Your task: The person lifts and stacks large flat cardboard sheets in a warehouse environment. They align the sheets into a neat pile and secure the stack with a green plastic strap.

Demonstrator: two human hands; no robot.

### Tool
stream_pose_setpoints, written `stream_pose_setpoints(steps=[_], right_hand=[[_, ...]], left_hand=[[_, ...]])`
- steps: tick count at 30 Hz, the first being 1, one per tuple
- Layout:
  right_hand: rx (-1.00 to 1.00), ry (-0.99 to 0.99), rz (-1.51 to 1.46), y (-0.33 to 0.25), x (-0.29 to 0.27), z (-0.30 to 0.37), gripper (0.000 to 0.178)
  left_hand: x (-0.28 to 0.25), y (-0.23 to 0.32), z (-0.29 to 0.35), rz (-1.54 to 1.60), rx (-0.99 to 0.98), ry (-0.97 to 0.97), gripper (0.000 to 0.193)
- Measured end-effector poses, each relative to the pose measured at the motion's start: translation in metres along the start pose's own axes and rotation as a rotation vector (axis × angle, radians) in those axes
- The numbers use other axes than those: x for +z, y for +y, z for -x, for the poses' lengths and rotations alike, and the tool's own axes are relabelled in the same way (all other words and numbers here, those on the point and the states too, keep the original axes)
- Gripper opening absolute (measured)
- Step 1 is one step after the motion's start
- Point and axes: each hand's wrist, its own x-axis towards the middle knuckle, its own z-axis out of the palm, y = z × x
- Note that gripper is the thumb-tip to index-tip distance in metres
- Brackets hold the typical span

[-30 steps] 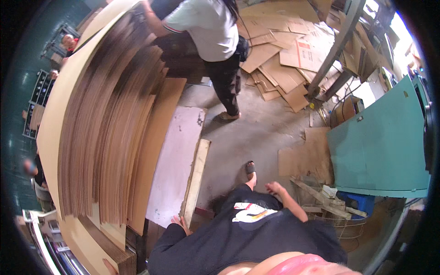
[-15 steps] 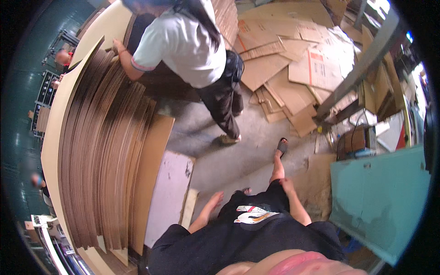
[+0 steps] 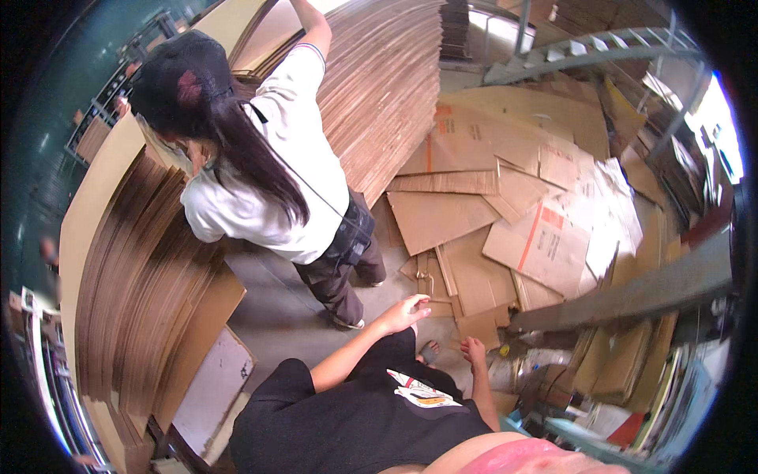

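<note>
My left hand (image 3: pixel 405 313) reaches out ahead of my body with its fingers stretched and nothing in it. Lower and to the right, my right hand (image 3: pixel 474 352) hangs by my side, open, its fingers loosely bent and holding nothing visible. Both hands are in the air. Beyond them, flattened cardboard boxes (image 3: pixel 474 268) lie in an overlapping heap on the floor. At the left, a co-worker in a white shirt (image 3: pixel 272 189) stands between two tall stacks. One arm reaches over the far cardboard stack (image 3: pixel 387 87); the other hand is hidden.
A tall stack of brown cardboard sheets (image 3: pixel 130 276) fills the left side, with a pale board (image 3: pixel 213 387) leaning at its near end. A grey metal beam (image 3: pixel 632 288) crosses at the right. Metal stairs (image 3: pixel 592 51) rise at the back.
My view has swung right and forward toward the cardboard heap. My left hand has come up and ahead. The co-worker has turned to the far stack, raising an arm over it.
</note>
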Motion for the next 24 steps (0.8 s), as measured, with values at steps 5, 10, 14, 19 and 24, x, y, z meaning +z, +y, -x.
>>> stream_pose_setpoints(steps=[5,10,14,19,24], right_hand=[[-0.061,-0.133,-0.025,-0.107,0.006,-0.07,0.035],[-0.177,-0.239,0.007,-0.235,0.036,-0.142,0.036],[-0.17,-0.31,0.187,-0.344,0.052,-0.193,0.04],[-0.308,-0.4,0.235,-0.463,0.083,-0.249,0.042],[-0.367,-0.516,0.142,-0.564,0.124,-0.269,0.042]], left_hand=[[-0.024,0.032,-0.064,0.081,-0.001,0.071,0.051],[-0.081,0.06,-0.153,0.0,0.09,0.182,0.051],[-0.132,0.063,-0.229,0.007,0.209,0.376,0.048],[-0.208,0.1,-0.276,0.008,0.205,0.659,0.044],[-0.26,0.128,-0.304,0.035,0.172,0.766,0.043]])
